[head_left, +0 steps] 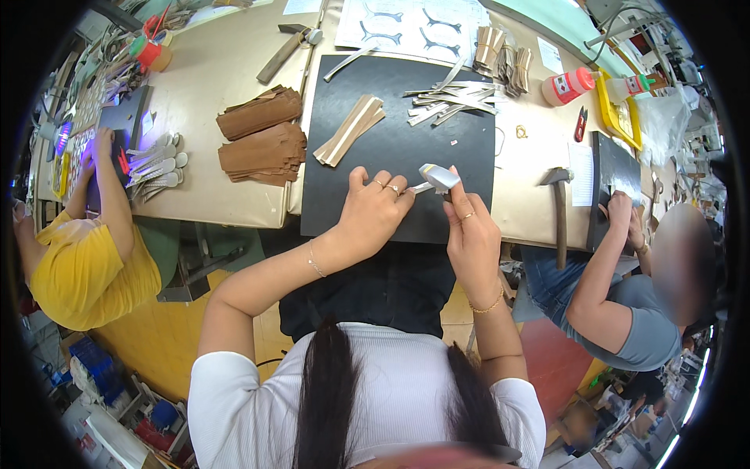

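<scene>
Both my hands work over a black mat [324,195] on the table. My right hand [473,242] is closed around a hammer [440,178] close to its silvery metal head, with the index finger along the head. My left hand [369,209] pinches a narrow pale strip [423,187], whose end reaches to the hammer head. Farther up the mat lies a small pile of tan strips [349,130] with a pale one on top. Loose whitish strips [449,103] are heaped at the mat's far right.
Brown strip stacks [262,148] lie left of the mat. A second hammer [289,55] lies beyond them; another hammer [559,203] overhangs the right table edge. A drawing sheet [414,27], tied bundles [490,48] and a red-capped bottle [569,86] stand behind. Co-workers sit on either side.
</scene>
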A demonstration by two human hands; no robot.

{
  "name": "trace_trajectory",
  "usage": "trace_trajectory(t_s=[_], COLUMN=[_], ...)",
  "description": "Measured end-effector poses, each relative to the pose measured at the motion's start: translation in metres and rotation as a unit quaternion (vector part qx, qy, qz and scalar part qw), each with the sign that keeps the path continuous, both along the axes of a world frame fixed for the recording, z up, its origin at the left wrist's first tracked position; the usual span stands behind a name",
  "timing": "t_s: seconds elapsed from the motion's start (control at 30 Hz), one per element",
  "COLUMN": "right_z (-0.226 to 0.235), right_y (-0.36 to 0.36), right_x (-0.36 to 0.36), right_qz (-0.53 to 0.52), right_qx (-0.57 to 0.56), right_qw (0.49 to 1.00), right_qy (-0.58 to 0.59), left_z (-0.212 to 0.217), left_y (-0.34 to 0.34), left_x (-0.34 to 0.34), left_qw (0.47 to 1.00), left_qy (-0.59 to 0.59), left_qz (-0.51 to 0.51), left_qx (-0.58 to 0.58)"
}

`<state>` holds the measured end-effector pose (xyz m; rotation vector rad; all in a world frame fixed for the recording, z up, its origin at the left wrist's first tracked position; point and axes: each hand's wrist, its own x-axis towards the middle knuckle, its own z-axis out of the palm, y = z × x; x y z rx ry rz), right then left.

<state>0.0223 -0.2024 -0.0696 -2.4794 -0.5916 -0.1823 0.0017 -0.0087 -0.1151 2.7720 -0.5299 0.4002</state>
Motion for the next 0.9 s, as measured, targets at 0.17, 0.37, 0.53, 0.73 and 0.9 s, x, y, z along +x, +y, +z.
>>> trace_trajectory(t_s=[0.17,0.37,0.53,0.73,0.9], right_z=[-0.004,0.000,0.004,0.006,0.004], right_y=[0.001,0.000,0.007,0.003,0.011], right_x=[-0.002,0.001,-0.003,-0.001,-0.007], right_qz=[0.015,0.020,0.034,0.043,0.036], right_qx=[-0.078,-0.038,-0.107,-0.103,-0.009], right_qw=[0.997,0.999,0.993,0.993,0.999], right_qy=[0.024,0.014,0.036,0.026,0.006], left_z=[0.000,0.001,0.004,0.007,0.004], left_y=[0.006,0.008,0.005,0.019,0.011], left_x=[0.000,-0.006,-0.008,-0.008,-0.014], left_qw=[0.991,0.995,1.000,0.980,1.000], left_qy=[0.060,0.054,-0.004,0.129,0.006], left_qz=[0.040,0.022,0.014,0.026,0.008], left_qx=[-0.115,-0.082,-0.019,-0.149,-0.004])
